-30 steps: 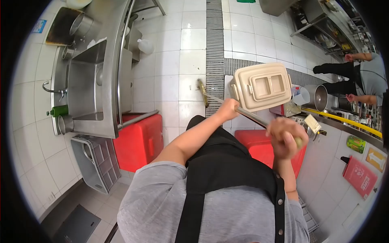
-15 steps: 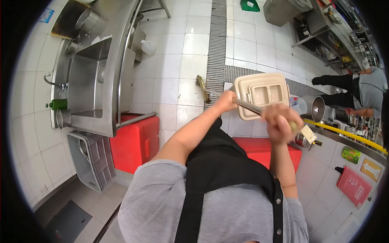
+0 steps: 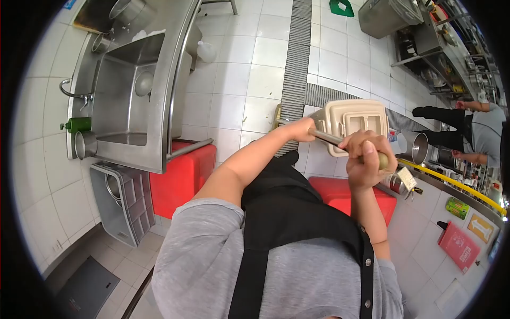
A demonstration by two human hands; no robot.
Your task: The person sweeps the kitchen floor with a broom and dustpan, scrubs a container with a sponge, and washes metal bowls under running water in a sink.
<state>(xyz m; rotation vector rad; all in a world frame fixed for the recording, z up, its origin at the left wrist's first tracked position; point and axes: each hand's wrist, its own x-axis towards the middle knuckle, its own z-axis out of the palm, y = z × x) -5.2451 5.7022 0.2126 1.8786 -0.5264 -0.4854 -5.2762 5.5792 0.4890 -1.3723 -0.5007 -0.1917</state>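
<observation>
A long-handled broom (image 3: 328, 137) slants across in front of my body, its metal handle running from lower right to upper left. My left hand (image 3: 302, 129) is wrapped around the lower part of the handle. Higher up, near the end, my right hand (image 3: 370, 155) grips it in a fist. The narrow yellowish broom head (image 3: 277, 115) rests on the white tiles beside the drain grate, partly cut off from view by my left forearm. Just beyond the handle stands a beige lidded bin (image 3: 357, 110), which my hands partly overlap.
On the left are a steel sink (image 3: 119, 109), a grey crate (image 3: 119, 207) and a red container (image 3: 183, 183). Another red container (image 3: 340, 194) stands near my legs. A drain grate (image 3: 297, 48) crosses the floor. At right, a co-worker (image 3: 486, 127) stands by steel pots (image 3: 418, 148).
The broom head has moved from the tiles left of the drain grate closer to the grate. Both hands keep their grip. The whole view has shifted slightly to the right.
</observation>
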